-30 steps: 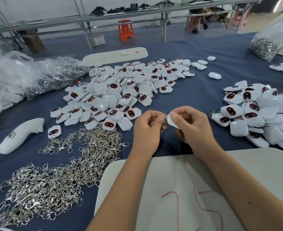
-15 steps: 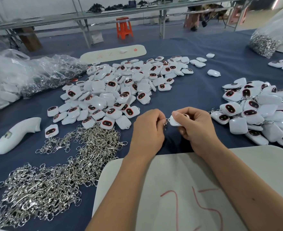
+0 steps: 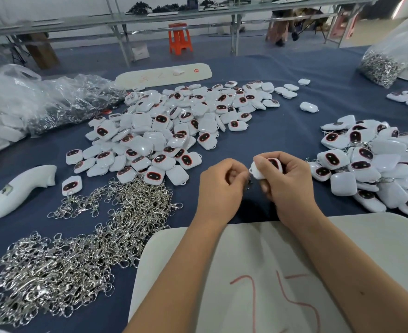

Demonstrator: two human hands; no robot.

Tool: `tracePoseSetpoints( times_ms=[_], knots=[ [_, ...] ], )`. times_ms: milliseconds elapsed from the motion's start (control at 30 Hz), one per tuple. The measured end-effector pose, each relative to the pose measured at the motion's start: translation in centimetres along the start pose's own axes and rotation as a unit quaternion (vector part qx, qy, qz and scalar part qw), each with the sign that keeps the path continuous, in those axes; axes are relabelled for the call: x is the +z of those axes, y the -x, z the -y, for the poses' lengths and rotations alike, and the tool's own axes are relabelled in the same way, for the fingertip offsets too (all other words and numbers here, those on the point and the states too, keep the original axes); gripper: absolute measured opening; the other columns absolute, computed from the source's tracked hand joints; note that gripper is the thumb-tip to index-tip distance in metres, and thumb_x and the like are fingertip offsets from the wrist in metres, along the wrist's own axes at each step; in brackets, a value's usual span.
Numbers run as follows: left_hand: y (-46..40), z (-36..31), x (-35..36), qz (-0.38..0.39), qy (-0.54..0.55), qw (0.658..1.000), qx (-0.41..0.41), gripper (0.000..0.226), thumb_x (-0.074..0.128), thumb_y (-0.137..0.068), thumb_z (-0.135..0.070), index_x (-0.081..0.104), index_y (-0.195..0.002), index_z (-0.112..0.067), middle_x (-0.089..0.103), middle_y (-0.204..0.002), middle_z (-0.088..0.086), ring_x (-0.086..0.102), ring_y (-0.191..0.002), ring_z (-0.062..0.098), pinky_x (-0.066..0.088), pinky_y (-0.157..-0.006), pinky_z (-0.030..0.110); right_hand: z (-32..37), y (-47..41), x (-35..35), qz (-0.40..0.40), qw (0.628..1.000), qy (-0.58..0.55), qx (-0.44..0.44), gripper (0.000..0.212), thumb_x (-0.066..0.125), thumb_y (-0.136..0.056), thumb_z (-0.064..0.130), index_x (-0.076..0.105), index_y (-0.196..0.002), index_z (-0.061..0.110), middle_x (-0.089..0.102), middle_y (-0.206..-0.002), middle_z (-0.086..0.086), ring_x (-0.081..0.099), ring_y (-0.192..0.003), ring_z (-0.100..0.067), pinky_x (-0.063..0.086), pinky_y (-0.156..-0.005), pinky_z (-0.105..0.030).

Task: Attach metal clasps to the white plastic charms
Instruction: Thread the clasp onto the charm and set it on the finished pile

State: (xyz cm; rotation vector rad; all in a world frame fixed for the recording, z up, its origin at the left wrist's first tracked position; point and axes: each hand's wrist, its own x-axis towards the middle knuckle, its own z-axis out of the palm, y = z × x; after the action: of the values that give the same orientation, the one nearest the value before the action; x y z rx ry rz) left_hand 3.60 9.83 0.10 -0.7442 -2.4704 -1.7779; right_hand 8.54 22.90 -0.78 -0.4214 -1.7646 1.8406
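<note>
The white plastic charm we are working on sits just right of the frame's centre, pinched in our right hand, its dark red-rimmed face turned up and towards the top of the frame. Our right thumb lies across the charm's left corner while the other fingers curl round its far side, so this hand is grasping the charm firmly. Our left hand is just beside it, knuckles up, fingers curled inward with the tips pressed together at the charm's left edge. A small metal clasp shows as a dark glint hanging between the two hands; we take the left fingers to be pinching it, though the grip itself is mostly hidden. Both forearms reach up from the bottom edge of the frame, crossing a pale board marked with red numerals, and both wrists are lifted off the blue tablecloth.

A large heap of loose charms fills the upper middle of the frame, and a second heap lies at the right. A spread of silver clasps covers the lower left. A white handheld tool rests at the left edge, and a clear bag of clasps stands in the upper right corner
</note>
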Motion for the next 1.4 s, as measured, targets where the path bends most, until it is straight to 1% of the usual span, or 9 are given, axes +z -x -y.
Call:
tracePoseSetpoints(
  times_ms=[133, 433, 667, 867, 1000, 1100, 1233, 1333, 1400],
  knots=[
    [0.3, -0.2, 0.7, 0.007, 0.274, 0.955, -0.116, 0.017, 0.064, -0.096, -0.004, 0.071, -0.086, -0.016, 0.07, -0.081, -0.001, 0.062, -0.075, 0.01, 0.052, -0.07, 0.024, 0.6, 0.2, 0.0, 0.054, 0.993, -0.103, 0.036, 0.014, 0.065, -0.101, 0.018, 0.071, -0.096, 0.006, 0.053, -0.055, 0.001, 0.041, -0.045, -0.007, 0.031, -0.04, -0.015],
    [0.5, -0.3, 0.8, 0.013, 0.309, 0.933, -0.184, 0.017, 0.06, -0.101, -0.008, 0.074, -0.092, -0.005, 0.068, -0.079, 0.007, 0.063, -0.074, 0.013, 0.054, -0.07, 0.023, 0.5, 0.0, 0.0, 0.098, 0.984, -0.147, 0.022, 0.012, 0.063, -0.101, 0.007, 0.066, -0.11, 0.002, 0.059, -0.066, -0.004, 0.048, -0.054, -0.012, 0.036, -0.044, -0.018],
    [0.4, -0.4, 0.6, 0.018, 0.364, 0.911, -0.195, 0.014, 0.061, -0.101, -0.01, 0.074, -0.097, -0.007, 0.067, -0.081, 0.007, 0.063, -0.075, 0.014, 0.055, -0.073, 0.024, 0.2, 0.0, 0.2, 0.094, 0.99, -0.104, 0.022, 0.009, 0.063, -0.103, 0.013, 0.07, -0.103, 0.007, 0.056, -0.062, -0.005, 0.044, -0.047, -0.011, 0.032, -0.037, -0.019],
    [0.5, -0.3, 0.9, -0.023, 0.29, 0.943, -0.159, 0.022, 0.06, -0.1, -0.005, 0.07, -0.082, -0.013, 0.067, -0.072, 0.001, 0.06, -0.068, 0.011, 0.053, -0.071, 0.026, 0.1, 0.1, 0.3, 0.081, 0.993, -0.074, 0.035, 0.013, 0.064, -0.103, 0.021, 0.071, -0.098, 0.013, 0.055, -0.063, -0.002, 0.038, -0.042, -0.011, 0.025, -0.038, -0.017],
    [0.4, -0.1, 0.4, -0.07, 0.02, 0.997, 0.015, 0.017, 0.064, -0.094, -0.002, 0.066, -0.08, -0.012, 0.065, -0.076, 0.0, 0.06, -0.073, 0.015, 0.05, -0.073, 0.031, 0.1, 0.1, 0.2, 0.072, 0.995, -0.06, 0.039, 0.013, 0.065, -0.102, 0.022, 0.072, -0.096, 0.012, 0.055, -0.061, -0.002, 0.039, -0.042, -0.011, 0.026, -0.038, -0.016],
    [0.3, -0.1, -0.4, -0.08, -0.145, 0.98, 0.111, 0.012, 0.062, -0.092, 0.0, 0.065, -0.083, -0.007, 0.06, -0.088, 0.004, 0.053, -0.078, 0.02, 0.042, -0.071, 0.036, 0.1, 0.3, 0.4, 0.07, 0.996, -0.052, 0.029, 0.012, 0.067, -0.1, 0.022, 0.072, -0.091, 0.015, 0.056, -0.062, -0.003, 0.042, -0.044, -0.013, 0.03, -0.04, -0.017],
    [0.0, -0.8, -0.2, -0.026, -0.307, 0.941, 0.143, 0.011, 0.055, -0.09, 0.005, 0.06, -0.085, -0.004, 0.055, -0.096, 0.012, 0.045, -0.074, 0.028, 0.028, -0.063, 0.037, 0.0, 0.4, 0.5, 0.062, 0.998, -0.013, 0.024, 0.012, 0.069, -0.097, 0.025, 0.071, -0.086, 0.021, 0.059, -0.062, -0.003, 0.048, -0.046, -0.014, 0.035, -0.042, -0.019],
    [0.6, -1.2, 0.6, -0.019, -0.335, 0.931, 0.144, 0.012, 0.052, -0.087, 0.007, 0.056, -0.083, -0.004, 0.053, -0.095, 0.014, 0.038, -0.073, 0.025, 0.025, -0.062, 0.037, 0.0, 0.4, 0.6, 0.041, 0.999, 0.005, 0.027, 0.013, 0.068, -0.097, 0.023, 0.069, -0.084, 0.02, 0.061, -0.061, -0.003, 0.051, -0.045, -0.014, 0.036, -0.04, -0.019],
    [0.9, -0.7, 0.8, -0.055, -0.261, 0.956, 0.123, 0.011, 0.055, -0.091, 0.003, 0.06, -0.084, -0.004, 0.056, -0.093, 0.011, 0.046, -0.075, 0.026, 0.033, -0.065, 0.038, 0.0, 0.4, 0.6, 0.037, 0.999, -0.004, 0.026, 0.013, 0.066, -0.1, 0.022, 0.07, -0.087, 0.021, 0.06, -0.061, -0.003, 0.05, -0.044, -0.013, 0.034, -0.038, -0.019]
  ],
)
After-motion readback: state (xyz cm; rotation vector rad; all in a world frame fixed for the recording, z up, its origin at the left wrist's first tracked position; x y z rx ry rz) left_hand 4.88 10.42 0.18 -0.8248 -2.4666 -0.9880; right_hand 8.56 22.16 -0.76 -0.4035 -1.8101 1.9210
